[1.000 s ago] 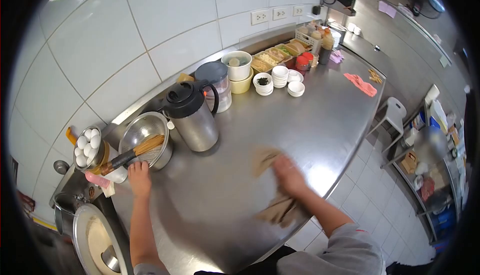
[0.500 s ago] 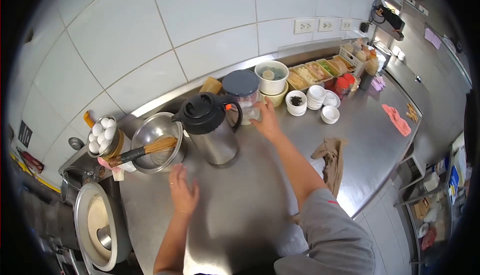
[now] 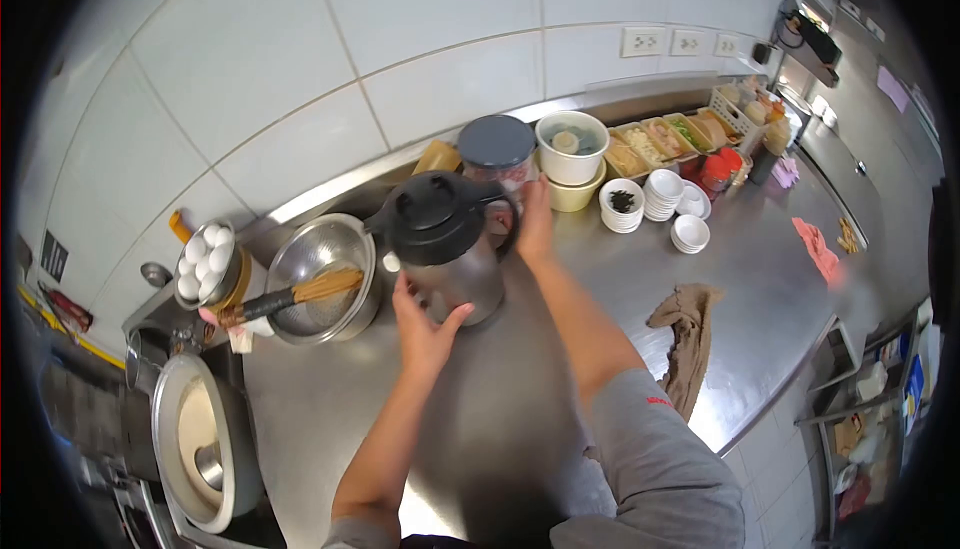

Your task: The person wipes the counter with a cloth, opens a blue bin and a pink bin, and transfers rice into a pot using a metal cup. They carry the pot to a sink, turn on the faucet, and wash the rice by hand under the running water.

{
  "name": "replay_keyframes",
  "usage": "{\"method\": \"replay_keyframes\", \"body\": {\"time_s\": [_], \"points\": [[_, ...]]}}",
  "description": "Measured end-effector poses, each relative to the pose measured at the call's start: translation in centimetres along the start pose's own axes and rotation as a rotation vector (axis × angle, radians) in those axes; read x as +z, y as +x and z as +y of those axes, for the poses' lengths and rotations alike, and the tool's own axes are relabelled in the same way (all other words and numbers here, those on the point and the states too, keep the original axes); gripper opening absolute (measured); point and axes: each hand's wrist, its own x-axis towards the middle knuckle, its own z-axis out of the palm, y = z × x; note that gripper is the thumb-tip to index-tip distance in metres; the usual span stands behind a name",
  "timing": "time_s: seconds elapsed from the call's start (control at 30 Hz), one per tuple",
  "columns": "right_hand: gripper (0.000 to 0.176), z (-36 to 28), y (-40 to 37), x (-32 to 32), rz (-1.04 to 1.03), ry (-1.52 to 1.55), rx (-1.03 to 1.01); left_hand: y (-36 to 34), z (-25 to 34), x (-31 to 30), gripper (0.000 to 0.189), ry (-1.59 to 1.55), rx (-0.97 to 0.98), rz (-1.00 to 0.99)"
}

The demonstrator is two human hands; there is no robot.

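Note:
A steel thermal jug (image 3: 470,289) with a black lid and black handle stands on the steel counter in front of me. My left hand (image 3: 428,334) lies against its lower body, the thumb on the near face and the fingers round the left side. At the handle, my right hand (image 3: 536,227) is closed, its fingertips partly hidden. Just behind are a clear container with a dark blue lid (image 3: 497,141) and a white tub (image 3: 572,147) on a yellowish one. To the left, a whisk with a dark-wrapped handle (image 3: 300,299) rests across a steel strainer bowl (image 3: 325,249).
Eggs (image 3: 205,264) fill a bowl at the far left, above a large pot (image 3: 228,429) with a ladle. On the right are small white bowls (image 3: 664,194), ingredient trays (image 3: 660,139), red-lidded jars (image 3: 718,169), a brown cloth (image 3: 685,339) and a pink cloth (image 3: 818,249).
My left hand has moved up and right from the counter onto the jug's body. The right hand has closed in at the handle. The camera view has shifted slightly.

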Motion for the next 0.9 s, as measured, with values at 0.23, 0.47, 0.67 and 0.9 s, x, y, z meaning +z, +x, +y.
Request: {"method": "replay_keyframes", "body": {"time_s": [0.23, 0.47, 0.67, 0.9], "points": [[0.054, -4.6, 2.9, -11.0, -0.365, 1.281, 0.771, 0.8, -0.5, -0.2, 0.068, -0.056, 0.138, -0.239], [0.033, -7.9, 0.7, -15.1, -0.241, 0.604, 0.474, 6.1, -1.5, 1.2, 0.043, 0.365, -0.082, -0.166], [0.042, -7.5, -1.5, -16.1, -0.077, 0.459, 0.458, 5.3, -2.7, 0.3, 0.029, 0.446, -0.074, -0.083], [0.041, -6.6, -0.1, -16.3, -0.198, 0.488, 0.448, -6.8, 0.5, -6.2, 0.029, 0.263, -0.056, -0.101]]}}
